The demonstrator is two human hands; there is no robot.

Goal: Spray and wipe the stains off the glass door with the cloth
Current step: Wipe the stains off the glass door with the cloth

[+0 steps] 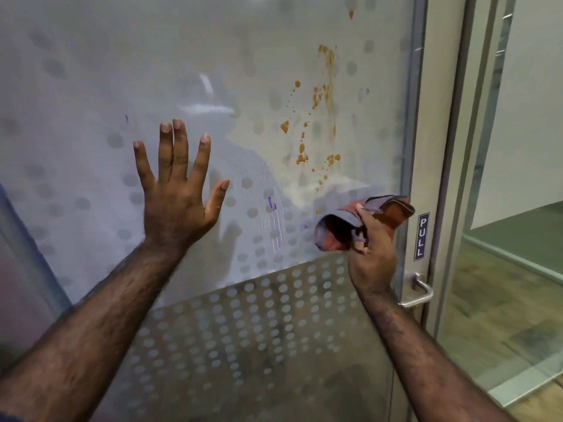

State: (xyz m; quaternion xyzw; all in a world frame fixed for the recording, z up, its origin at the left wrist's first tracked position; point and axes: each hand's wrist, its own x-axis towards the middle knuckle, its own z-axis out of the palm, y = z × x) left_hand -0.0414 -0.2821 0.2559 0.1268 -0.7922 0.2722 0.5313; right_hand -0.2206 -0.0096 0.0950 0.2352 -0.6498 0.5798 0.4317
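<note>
The frosted glass door [91, 71] with a grey dot pattern fills the view. Orange-brown splatter stains [326, 95] run down its right part, and a small purple mark [271, 205] with faint streaks sits lower, near the middle. My left hand [176, 196] lies flat on the glass with fingers spread, left of the stains. My right hand [371, 254] grips a crumpled reddish and grey cloth [344, 223] just below the orange stains, close to the glass. No spray bottle is in view.
A metal lever handle [417, 292] and a blue PULL sign [422, 236] sit on the door's right frame. Beyond it stands a glass partition [502, 239] with wooden flooring behind. The door's lower panel [243, 345] is darker with dots.
</note>
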